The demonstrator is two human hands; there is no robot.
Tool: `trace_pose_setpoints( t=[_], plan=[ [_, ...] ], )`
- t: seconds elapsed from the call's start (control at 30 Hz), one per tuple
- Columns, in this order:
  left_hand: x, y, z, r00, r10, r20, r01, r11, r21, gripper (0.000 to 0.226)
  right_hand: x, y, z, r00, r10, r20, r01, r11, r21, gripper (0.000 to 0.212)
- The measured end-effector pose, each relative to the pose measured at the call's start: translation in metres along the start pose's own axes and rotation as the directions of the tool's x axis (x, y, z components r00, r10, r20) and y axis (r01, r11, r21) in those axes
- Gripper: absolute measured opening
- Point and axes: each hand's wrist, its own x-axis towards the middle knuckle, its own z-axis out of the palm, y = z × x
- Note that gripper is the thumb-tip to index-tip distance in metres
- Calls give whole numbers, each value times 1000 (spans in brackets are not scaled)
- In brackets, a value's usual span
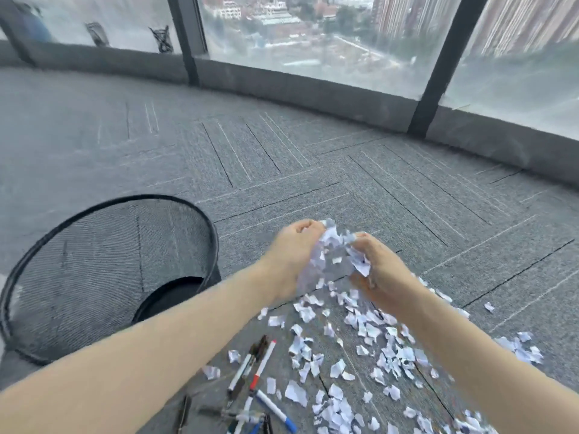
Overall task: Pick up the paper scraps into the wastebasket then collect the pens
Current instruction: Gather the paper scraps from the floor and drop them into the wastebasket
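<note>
Cupping a handful of paper scraps (332,255), both hands' fingers (305,227) curled round it; most scraps, all pens (260,368) remain; wastebasket (94,261) looks empty.

Single head-worn view, wide-angle, looking forward and down from above the forearms. Close to the left hand (293,255) and right hand (380,270), both near centre frame over the carpet (313,170). Wastebasket (109,270) at lower left, pens (250,380) along the bottom edge, nearest the lens. Windows (313,36) across the top, farthest away, bent by the lens. No second view to overlap.
</note>
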Motion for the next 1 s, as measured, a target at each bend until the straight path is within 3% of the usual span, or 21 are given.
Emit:
trace_pose_setpoints(
  t=[0.13,0.2,0.3,0.43,0.57,0.67,0.8,0.9,1.0],
  plan=[
    [-14,6,-93,961,-47,-272,-29,963,-269,15,12,-17,97,982,-5,188,29,991,-129,8],
    [-23,-1,-136,914,-87,-397,-36,956,-292,20,17,-12,143,963,-9,268,60,981,-186,10],
    [-32,-23,-185,844,-167,-510,83,979,-184,23,19,1,195,939,48,341,45,964,-261,8],
    [-41,-45,-214,816,-258,-518,243,965,-98,29,31,12,218,896,167,412,28,904,-426,7],
    [-41,-46,-218,805,-243,-542,275,961,-23,30,39,10,215,895,188,405,95,807,-583,25],
    [-36,-46,-214,787,-236,-570,243,968,-65,27,41,10,215,886,168,433,170,750,-639,29],
    [-30,-53,-211,800,-176,-574,126,984,-127,22,44,16,216,896,116,428,208,741,-638,16],
    [-30,-53,-209,794,-133,-593,121,991,-61,22,46,21,219,913,61,403,228,743,-630,12],
    [-27,-51,-210,787,-89,-611,112,994,-1,28,46,21,221,921,90,378,193,738,-646,30]
  ],
)
